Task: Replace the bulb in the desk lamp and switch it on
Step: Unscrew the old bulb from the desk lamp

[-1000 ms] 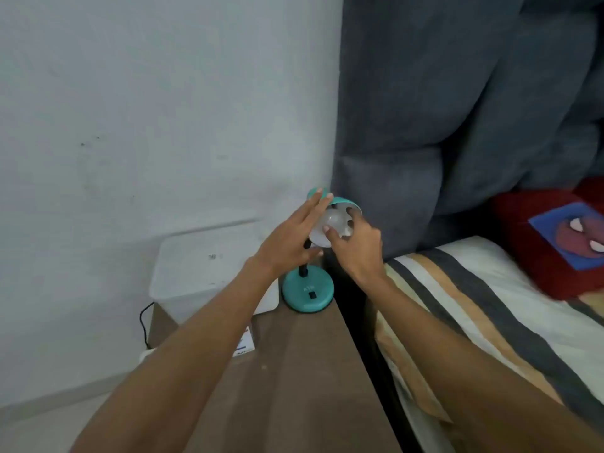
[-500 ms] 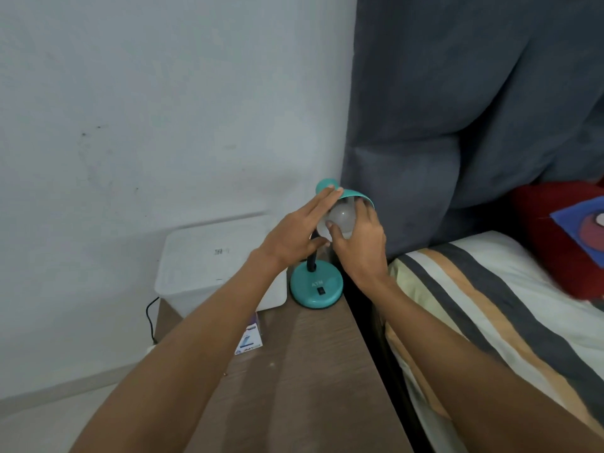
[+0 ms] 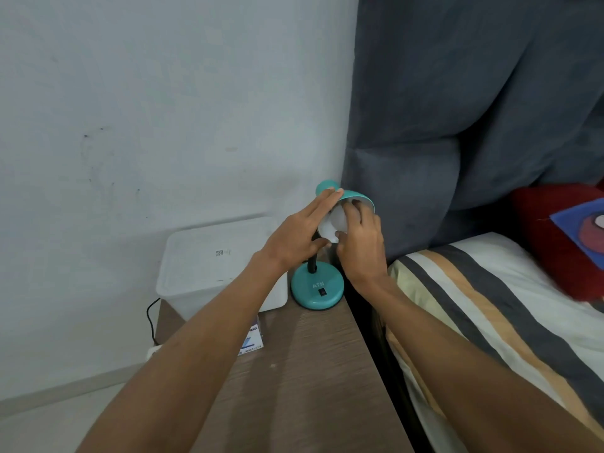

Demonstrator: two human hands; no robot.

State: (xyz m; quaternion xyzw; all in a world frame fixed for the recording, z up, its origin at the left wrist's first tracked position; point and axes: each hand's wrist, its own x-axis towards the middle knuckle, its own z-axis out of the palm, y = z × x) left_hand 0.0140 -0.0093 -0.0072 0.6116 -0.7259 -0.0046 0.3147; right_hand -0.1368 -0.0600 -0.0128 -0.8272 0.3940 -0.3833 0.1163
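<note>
Lamp: teal desk lamp (image 3: pixel 317 291), round base on the far right corner of the wooden table (image 3: pixel 313 380), just below and between both wrists. Base marked "ATN", with a small black switch (image 3: pixel 322 291) on top.
Neck: black neck (image 3: pixel 312 264) rises from the base, mostly hidden behind the left hand.
Shade: teal shade (image 3: pixel 356 198) tilted, its opening facing toward the camera; it sits at the fingertips of both hands.
Bulb: white bulb (image 3: pixel 336 220) sits inside the shade opening, between the two hands. Whether it is fully seated in the socket cannot be told.
Left hand: left hand (image 3: pixel 295 238) flat and spread, fingers straight, laid along the left side of the shade; fingertips reach its top edge. Not closed around anything; thumb tucked below, near the bulb.
Right hand: right hand (image 3: pixel 359 246) curled around the bulb, fingers on its upper right side, thumb under it. Gripping the bulb.
Box: white lidded plastic box (image 3: pixel 212 266) on the table left of the left wrist, just beside the lamp base.
Carton: small printed carton (image 3: pixel 253 336) on the table under the left forearm, partly hidden.
Cable: black cable (image 3: pixel 151 317) drops behind the table's left edge, left of the left forearm.
Bed: striped bedding (image 3: pixel 496 322) right of the right forearm; grey padded headboard (image 3: pixel 457 109) behind the shade.
Cushion: red cushion (image 3: pixel 562 237) far right of the right hand.
</note>
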